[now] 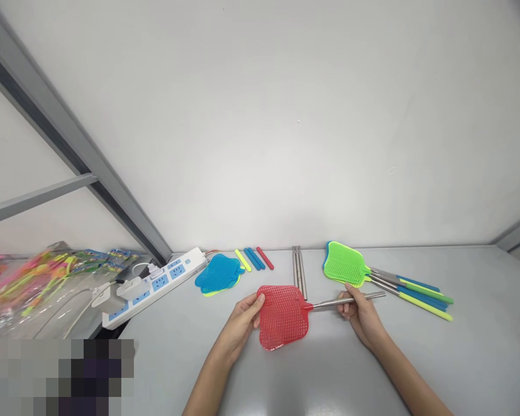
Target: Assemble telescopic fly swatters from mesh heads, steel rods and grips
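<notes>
A red fly swatter head (pixel 283 318) with a metal rod (pixel 333 303) fixed in its neck is held just over the table, between my two hands. My left hand (pixel 245 320) pinches the left edge of the red head. Around the metal rod, my right hand (pixel 359 312) has its fingers closed; the rod's bare end sticks out to the right. Behind lie loose metal rods (pixel 300 271), and left of them several coloured handle sleeves (pixel 255 259) in yellow, blue and red. Blue swatter heads (pixel 220 274) are stacked over a yellow one farther left.
Swatters with handles, green head (pixel 344 264) on top, lie at the back right. A white power strip (pixel 156 286) with plugs and cords runs along the left. Beyond it are plastic bags (pixel 47 283) of colourful items and a grey metal frame (pixel 91 173). A wall closes off the back.
</notes>
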A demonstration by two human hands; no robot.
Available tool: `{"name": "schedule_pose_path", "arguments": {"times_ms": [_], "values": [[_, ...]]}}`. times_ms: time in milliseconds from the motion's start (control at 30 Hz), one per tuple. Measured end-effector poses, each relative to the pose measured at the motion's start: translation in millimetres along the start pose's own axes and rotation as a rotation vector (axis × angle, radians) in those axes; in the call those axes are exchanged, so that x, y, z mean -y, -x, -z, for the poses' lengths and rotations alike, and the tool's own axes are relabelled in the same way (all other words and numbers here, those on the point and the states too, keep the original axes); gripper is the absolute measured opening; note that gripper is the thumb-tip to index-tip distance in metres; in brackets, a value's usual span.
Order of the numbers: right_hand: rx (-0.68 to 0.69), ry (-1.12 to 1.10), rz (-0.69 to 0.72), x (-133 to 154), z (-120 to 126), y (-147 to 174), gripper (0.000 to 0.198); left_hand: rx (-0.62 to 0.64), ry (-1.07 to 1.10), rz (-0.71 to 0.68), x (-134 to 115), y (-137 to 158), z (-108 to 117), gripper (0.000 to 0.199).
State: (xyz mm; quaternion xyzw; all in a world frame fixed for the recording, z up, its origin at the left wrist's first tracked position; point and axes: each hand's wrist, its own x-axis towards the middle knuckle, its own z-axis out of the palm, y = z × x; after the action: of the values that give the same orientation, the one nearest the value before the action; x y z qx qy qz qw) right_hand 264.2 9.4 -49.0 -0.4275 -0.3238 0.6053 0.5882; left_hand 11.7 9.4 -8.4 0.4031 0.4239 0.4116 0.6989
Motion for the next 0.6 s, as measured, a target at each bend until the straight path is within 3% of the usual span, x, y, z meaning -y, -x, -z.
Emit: {"name": "schedule_pose_path", "arguments": {"times_ms": [367,600], "values": [[-0.003,0.032,0.002,2.7,-1.3,1.7,0.047,-0.070,0.087,0.073,6.9,-1.4,-9.5,0.028],[0.033,0.030,0.043,2.1,-1.1,2.1,0.045,-0.009,0.171,0.078,8.1,1.2,-16.4,0.031]]}}
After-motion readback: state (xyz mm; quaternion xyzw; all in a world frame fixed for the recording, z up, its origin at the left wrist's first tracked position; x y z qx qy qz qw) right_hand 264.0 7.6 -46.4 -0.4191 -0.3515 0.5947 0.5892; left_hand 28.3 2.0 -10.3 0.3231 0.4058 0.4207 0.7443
